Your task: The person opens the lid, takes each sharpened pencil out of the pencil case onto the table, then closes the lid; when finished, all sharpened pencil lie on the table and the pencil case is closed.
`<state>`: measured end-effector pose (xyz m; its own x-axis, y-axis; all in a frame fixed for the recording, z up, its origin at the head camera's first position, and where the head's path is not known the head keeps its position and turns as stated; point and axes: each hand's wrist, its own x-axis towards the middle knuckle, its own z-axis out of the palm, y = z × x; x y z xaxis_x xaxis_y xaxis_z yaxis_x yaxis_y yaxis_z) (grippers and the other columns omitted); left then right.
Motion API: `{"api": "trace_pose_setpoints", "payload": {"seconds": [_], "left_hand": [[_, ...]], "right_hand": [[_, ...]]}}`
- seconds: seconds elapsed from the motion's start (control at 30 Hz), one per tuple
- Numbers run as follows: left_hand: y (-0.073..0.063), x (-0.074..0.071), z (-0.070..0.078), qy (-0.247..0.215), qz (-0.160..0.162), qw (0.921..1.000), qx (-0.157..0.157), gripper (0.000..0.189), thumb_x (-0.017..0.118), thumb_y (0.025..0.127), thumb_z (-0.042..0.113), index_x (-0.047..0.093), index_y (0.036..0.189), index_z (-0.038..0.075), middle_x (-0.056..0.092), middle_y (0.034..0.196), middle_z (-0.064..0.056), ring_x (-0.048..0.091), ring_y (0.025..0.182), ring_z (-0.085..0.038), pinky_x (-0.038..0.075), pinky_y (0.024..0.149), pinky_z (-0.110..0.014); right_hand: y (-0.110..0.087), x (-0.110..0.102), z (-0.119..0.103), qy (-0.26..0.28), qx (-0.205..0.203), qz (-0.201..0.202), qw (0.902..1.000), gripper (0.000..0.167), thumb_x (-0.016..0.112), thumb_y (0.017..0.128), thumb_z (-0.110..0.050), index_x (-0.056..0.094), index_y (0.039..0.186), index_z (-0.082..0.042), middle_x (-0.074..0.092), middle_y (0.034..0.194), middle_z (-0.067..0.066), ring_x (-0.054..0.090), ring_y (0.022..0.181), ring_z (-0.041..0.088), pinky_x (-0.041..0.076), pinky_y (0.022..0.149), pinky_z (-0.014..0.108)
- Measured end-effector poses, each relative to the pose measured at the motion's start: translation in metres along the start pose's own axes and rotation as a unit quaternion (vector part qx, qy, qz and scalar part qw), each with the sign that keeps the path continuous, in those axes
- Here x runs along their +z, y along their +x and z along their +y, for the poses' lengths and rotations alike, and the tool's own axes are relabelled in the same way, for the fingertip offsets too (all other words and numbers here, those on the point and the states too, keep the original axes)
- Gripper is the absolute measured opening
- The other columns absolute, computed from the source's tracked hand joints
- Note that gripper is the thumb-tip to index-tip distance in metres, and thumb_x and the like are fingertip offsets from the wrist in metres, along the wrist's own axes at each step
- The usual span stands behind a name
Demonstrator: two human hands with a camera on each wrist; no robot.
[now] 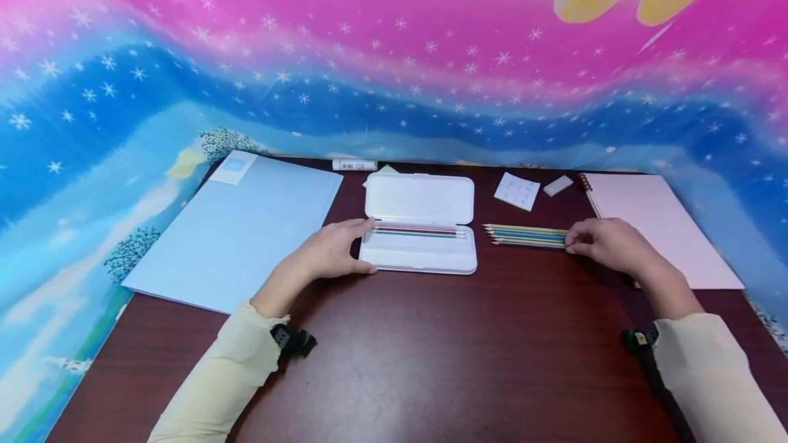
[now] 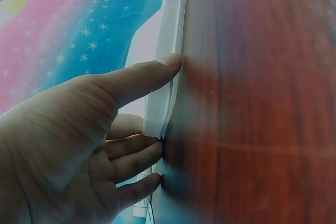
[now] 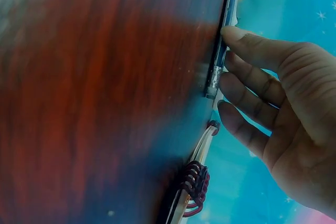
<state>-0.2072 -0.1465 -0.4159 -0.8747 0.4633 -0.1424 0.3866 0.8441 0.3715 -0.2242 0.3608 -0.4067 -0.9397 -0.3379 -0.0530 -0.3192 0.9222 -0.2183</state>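
A white pencil case (image 1: pixel 418 260) lies with its lid folded back, and a few pencils (image 1: pixel 418 231) rest along its rear side. My left hand (image 1: pixel 329 249) holds the case's left end, thumb on the front edge and fingers at the back; the left wrist view shows the thumb (image 2: pixel 139 80) against the case's side wall (image 2: pixel 167 77). To the right, several pencils (image 1: pixel 523 235) lie side by side, points toward the case. My right hand (image 1: pixel 609 241) pinches their right end. In the right wrist view, a dark pencil (image 3: pixel 217 74) with a metal-banded eraser end shows beside the fingers.
A light-blue folder (image 1: pixel 246 231) lies at left and a pink spiral notebook (image 1: pixel 659 217) at right. Behind stand a white tube (image 1: pixel 354 165), a square white card (image 1: pixel 517 191) and an eraser (image 1: pixel 558 186). A patterned cloth (image 1: pixel 394 53) borders the table (image 1: pixel 443 354).
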Motion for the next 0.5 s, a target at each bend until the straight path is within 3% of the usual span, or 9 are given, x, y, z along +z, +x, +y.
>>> {"api": "trace_pose_setpoints", "payload": {"seconds": [0.1, 0.27, 0.5], "left_hand": [[0.000, 0.000, 0.000, -0.001, -0.001, 1.0000, -0.001, 0.094, 0.078, 0.085, 0.050, 0.034, 0.159, 0.011, 0.041, 0.160, -0.014, 0.041, 0.148, -0.031, 0.037, 0.119, -0.049], [0.001, 0.001, -0.001, -0.003, -0.002, 1.0000, -0.003, 0.095, 0.078, 0.084, 0.050, 0.034, 0.159, 0.012, 0.041, 0.161, -0.013, 0.040, 0.148, -0.030, 0.037, 0.119, -0.049], [0.000, 0.000, 0.000, 0.000, -0.001, 1.0000, -0.002, 0.095, 0.078, 0.084, 0.051, 0.035, 0.159, 0.012, 0.041, 0.161, -0.013, 0.040, 0.149, -0.030, 0.037, 0.120, -0.048]], "right_hand": [[0.001, -0.001, -0.003, 0.000, 0.003, 0.006, 1.0000, 0.001, 0.076, 0.091, -0.018, 0.075, 0.091, -0.018, 0.076, 0.088, -0.001, 0.064, 0.080, 0.018, 0.052, 0.080, 0.050], [0.004, -0.007, -0.019, 0.033, -0.008, 0.032, 0.9989, 0.011, 0.075, 0.093, -0.019, 0.077, 0.102, -0.015, 0.077, 0.096, 0.004, 0.066, 0.087, 0.022, 0.053, 0.081, 0.050], [0.026, -0.010, -0.056, 0.050, -0.094, 0.079, 0.9911, 0.008, 0.076, 0.091, -0.017, 0.079, 0.098, -0.019, 0.077, 0.094, -0.002, 0.062, 0.081, 0.015, 0.051, 0.075, 0.039]]}}
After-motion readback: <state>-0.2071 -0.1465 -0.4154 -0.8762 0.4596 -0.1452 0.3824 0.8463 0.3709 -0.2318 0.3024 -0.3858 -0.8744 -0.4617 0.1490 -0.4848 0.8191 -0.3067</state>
